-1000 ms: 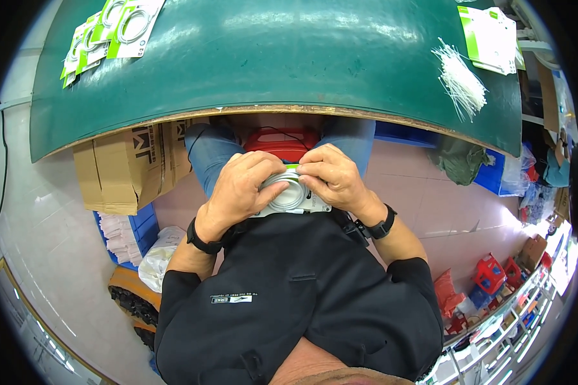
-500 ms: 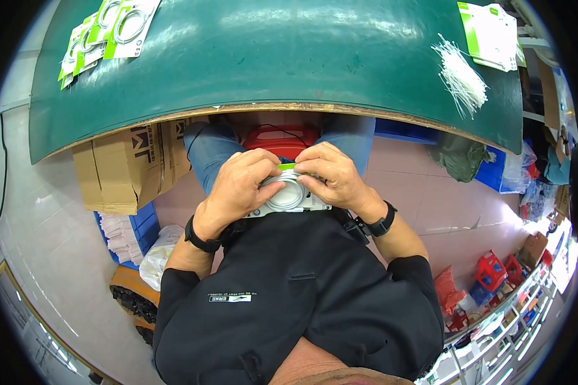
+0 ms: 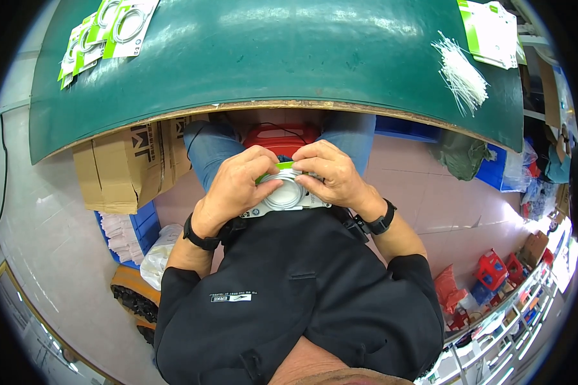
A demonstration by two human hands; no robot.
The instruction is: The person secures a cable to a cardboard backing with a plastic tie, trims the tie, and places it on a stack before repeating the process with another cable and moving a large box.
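Note:
A white and green card with a coiled white cable point(image 3: 285, 195) on it rests against my body, above my lap. My left hand point(image 3: 239, 181) grips the card's left side, its thumb pressing beside the coil. On the other side my right hand point(image 3: 332, 172) pinches the card near its green edge, fingertips bent over it. Both hands partly cover the card, so what the fingertips do behind it is hidden. At the far right of the green table lies a loose bundle of thin white cable ties point(image 3: 461, 76).
Several carded cables point(image 3: 130, 27) lie at the far left of the green table point(image 3: 263, 64); a stack of white and green cards point(image 3: 494, 35) lies far right. A cardboard box point(image 3: 127, 168) and a blue crate point(image 3: 145, 230) stand on the floor at left. A red stool point(image 3: 281, 135) sits below the table.
Both hands and the card have shifted very slightly to the left. The grip looks the same, and the things on the table have not moved.

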